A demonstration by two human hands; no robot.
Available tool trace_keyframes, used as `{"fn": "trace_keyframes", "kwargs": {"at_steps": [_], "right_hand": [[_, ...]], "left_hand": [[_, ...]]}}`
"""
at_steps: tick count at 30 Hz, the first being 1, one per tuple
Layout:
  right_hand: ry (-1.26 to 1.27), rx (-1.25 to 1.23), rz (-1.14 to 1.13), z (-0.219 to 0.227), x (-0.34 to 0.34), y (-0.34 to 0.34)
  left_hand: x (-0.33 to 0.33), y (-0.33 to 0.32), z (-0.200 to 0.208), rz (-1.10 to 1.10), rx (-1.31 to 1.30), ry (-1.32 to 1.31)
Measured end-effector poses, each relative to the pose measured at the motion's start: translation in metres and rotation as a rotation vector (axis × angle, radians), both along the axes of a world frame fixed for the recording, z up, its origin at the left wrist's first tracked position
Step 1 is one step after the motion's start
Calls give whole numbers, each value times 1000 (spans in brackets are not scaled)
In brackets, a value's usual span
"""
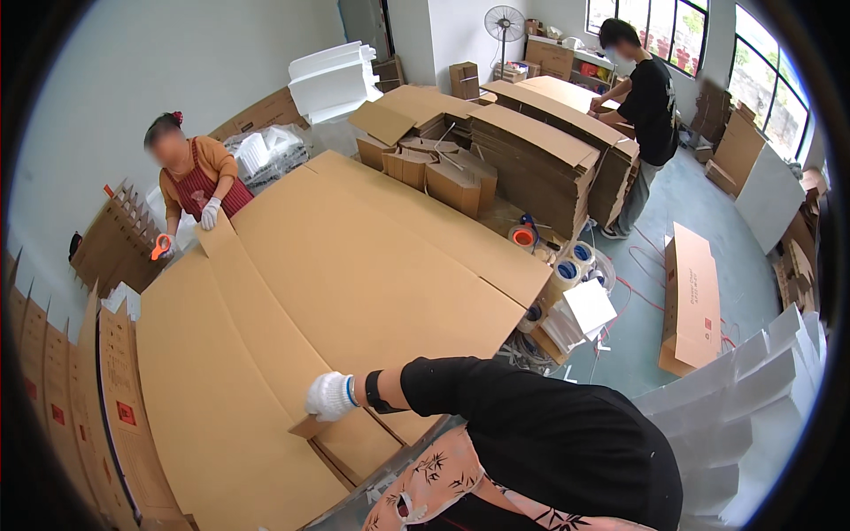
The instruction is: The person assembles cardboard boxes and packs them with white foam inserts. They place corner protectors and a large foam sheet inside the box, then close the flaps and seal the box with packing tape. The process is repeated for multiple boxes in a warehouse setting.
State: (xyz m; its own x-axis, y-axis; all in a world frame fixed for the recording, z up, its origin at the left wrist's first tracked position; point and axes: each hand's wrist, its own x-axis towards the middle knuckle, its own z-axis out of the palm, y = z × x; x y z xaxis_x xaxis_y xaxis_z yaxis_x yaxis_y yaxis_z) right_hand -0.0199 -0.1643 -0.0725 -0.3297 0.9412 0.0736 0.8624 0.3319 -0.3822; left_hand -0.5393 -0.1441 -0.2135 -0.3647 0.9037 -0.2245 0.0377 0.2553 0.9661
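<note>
A large flat brown cardboard carton (372, 257) spreads over the worktable, with long crease lines running across it. My right hand (332, 396), in a white knit glove below a black sleeve, is closed on a small raised cardboard flap (309, 427) at the carton's near edge. Dark slots show beside that flap. My left hand is out of view. Across the carton, a co-worker (199, 173) in a red striped apron rests one gloved hand (211, 213) on a raised flap at the far end. Near that person's other hand is an orange tool (161, 247), too small to identify.
Printed cartons (128, 416) stand along the left edge. Stacked folded cardboard (531, 146) lies beyond the table, near another person (651, 106). Tape rolls (567, 270) and white foam pieces (589, 305) sit at the right corner. A carton (691, 301) stands on the floor beside red cables.
</note>
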Motion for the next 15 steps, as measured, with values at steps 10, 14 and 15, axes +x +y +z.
{"fn": "trace_keyframes", "kwargs": {"at_steps": [10, 14, 15], "right_hand": [[149, -37, -116, -11, 60, -59], [228, -119, -288, -20, 93, -95], [244, -143, -342, -31, 104, -102]], "left_hand": [[132, -86, 183, 254, 489, 759], [212, -120, 255, 144, 807, 652], [236, -127, 267, 74, 867, 596]]}}
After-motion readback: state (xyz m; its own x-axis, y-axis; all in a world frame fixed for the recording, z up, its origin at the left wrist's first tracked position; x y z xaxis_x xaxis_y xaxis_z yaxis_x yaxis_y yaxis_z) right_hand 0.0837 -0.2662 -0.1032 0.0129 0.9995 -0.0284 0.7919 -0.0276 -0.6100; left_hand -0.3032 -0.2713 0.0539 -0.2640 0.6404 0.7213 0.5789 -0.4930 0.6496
